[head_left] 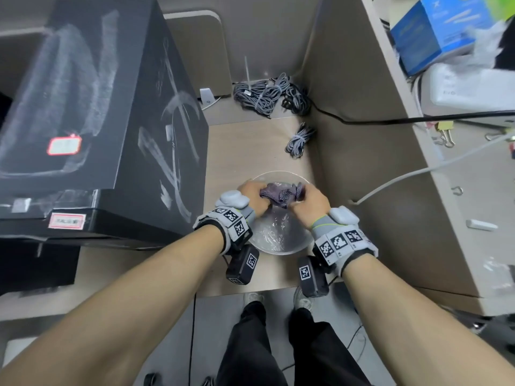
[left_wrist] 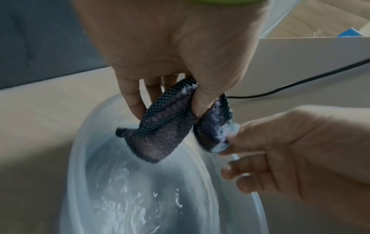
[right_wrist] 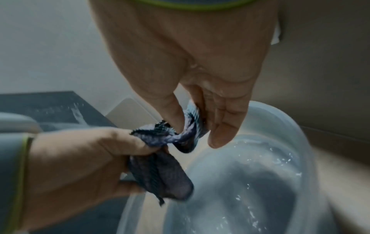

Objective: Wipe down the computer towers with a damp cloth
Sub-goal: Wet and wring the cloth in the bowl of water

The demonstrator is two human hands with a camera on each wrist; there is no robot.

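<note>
A black computer tower (head_left: 83, 107) stands at the left, its top and side streaked with wet marks. A clear bowl (head_left: 278, 246) holding water sits on the low beige shelf (head_left: 237, 151) beside it. Above the bowl, both hands hold a twisted purple-grey mesh cloth (head_left: 281, 194). My left hand (head_left: 255, 192) grips one end with curled fingers and thumb. My right hand (head_left: 305, 199) pinches the other end. In the left wrist view the cloth (left_wrist: 164, 126) hangs over the water (left_wrist: 140, 197). The right wrist view shows the cloth (right_wrist: 160, 174) wound between both hands.
Grey cable coils (head_left: 267, 94) and a smaller coil (head_left: 299, 139) lie behind the bowl. A black cable (head_left: 390, 121) and a white cable (head_left: 418, 174) run to the desk on the right, which holds a blue box (head_left: 440, 32). Beige partition walls enclose the shelf.
</note>
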